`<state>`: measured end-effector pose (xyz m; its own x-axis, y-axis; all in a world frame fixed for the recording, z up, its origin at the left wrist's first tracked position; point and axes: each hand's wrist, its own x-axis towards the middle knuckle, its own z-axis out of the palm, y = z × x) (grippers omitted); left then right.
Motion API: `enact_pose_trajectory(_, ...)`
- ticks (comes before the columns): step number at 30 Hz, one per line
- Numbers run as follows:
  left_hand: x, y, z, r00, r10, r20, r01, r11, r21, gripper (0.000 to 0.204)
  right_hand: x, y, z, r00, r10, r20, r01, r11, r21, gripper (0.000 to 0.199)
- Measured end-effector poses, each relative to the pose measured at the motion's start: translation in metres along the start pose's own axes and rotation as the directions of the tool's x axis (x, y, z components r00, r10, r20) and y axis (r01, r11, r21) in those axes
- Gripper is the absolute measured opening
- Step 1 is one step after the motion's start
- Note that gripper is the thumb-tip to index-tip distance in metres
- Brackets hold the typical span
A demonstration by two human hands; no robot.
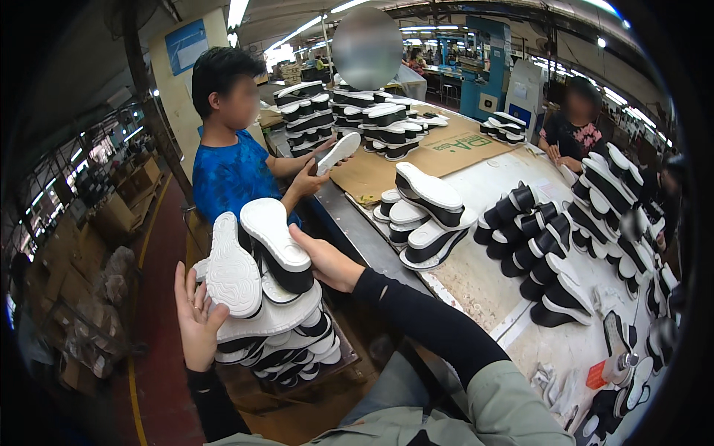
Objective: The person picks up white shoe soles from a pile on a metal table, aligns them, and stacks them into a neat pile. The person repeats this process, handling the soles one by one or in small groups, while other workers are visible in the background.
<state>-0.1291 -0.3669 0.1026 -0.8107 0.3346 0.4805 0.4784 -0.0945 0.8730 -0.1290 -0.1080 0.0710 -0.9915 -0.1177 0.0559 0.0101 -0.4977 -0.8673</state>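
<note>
My left hand [195, 318] grips a white shoe sole [232, 273] held on edge, tread side showing. My right hand [326, 262] holds another black-and-white shoe sole [277, 244] just beside it, to the right. Both soles hover over a stack of black-and-white soles [286, 336] piled low at my left, beside the table. My dark sleeves come in from the lower edge.
A long worktable [483, 275] runs to the right with rows and piles of soles [428, 215], [550, 253]. A person in a blue shirt [230, 175] stands across, holding a white sole [336, 152]. Another person [573, 134] sits at the far end. Cardboard boxes [111, 215] line the left aisle.
</note>
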Motion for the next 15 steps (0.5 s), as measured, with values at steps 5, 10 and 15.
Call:
enact_pose_trajectory(5, 0.015, -0.039, 0.006, 0.992, 0.122, 0.023, -0.123, 0.988, 0.097, 0.079, 0.013, 0.004, 0.006, 0.999, -0.047, 0.010, 0.047, 0.998, 0.045, 0.050)
enact_pose_trajectory(10, 0.006, -0.040, 0.014, 0.993, 0.114, -0.013, -0.113, 0.991, 0.071, 0.085, 0.010, 0.008, 0.007, 0.992, -0.129, 0.011, 0.129, 0.991, 0.030, 0.048)
enact_pose_trajectory(15, -0.002, -0.042, 0.016, 0.985, 0.153, -0.081, -0.148, 0.987, 0.068, 0.086, 0.007, 0.008, 0.015, 0.994, -0.111, 0.010, 0.111, 0.992, -0.052, 0.060)
